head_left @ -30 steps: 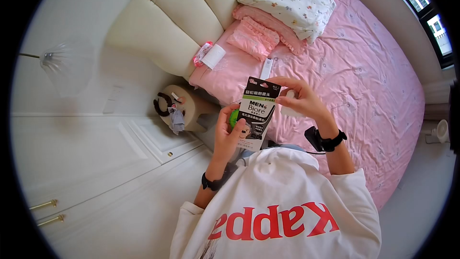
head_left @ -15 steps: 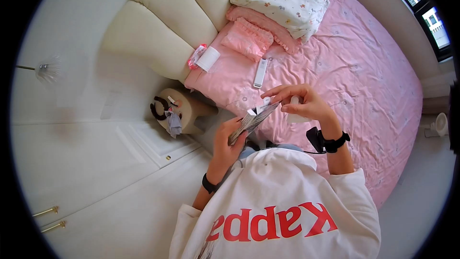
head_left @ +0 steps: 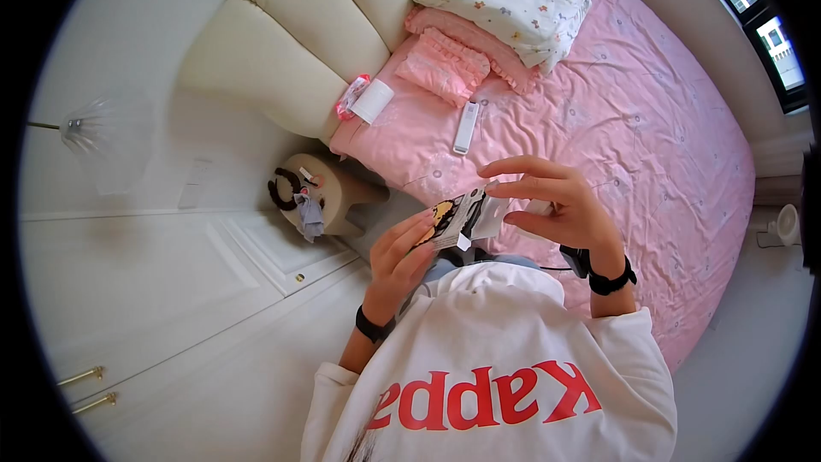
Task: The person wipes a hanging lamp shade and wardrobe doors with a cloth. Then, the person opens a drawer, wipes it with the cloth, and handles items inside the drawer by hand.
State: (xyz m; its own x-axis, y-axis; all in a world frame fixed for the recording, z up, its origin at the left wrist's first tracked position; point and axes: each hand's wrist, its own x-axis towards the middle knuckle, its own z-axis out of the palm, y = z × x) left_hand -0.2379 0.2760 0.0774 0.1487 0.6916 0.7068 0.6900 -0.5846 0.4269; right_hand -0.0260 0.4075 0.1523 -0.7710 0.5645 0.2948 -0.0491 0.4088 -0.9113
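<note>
A small black and white box (head_left: 459,217) is tilted in front of my chest, its flap standing open at the end. My left hand (head_left: 398,258) holds the box by its left part, fingers over its printed side. My right hand (head_left: 560,205) is at the box's right end, fingers curved apart around the opening, thumb below. Something white and translucent, partly hidden, shows behind the right fingers; I cannot make out what it is or whether it is gripped.
A pink bed (head_left: 633,145) bears a long white object (head_left: 466,128), a white roll (head_left: 373,101), a pink packet (head_left: 351,97) and pillows (head_left: 505,4). Left of it stands a beige stool (head_left: 338,195) with a dark ring and grey cloth. White cabinets (head_left: 154,291) line the left.
The box has turned from its front facing me to a tilted pose with the open flap showing. My right hand has moved down and its fingers have spread along the box's end.
</note>
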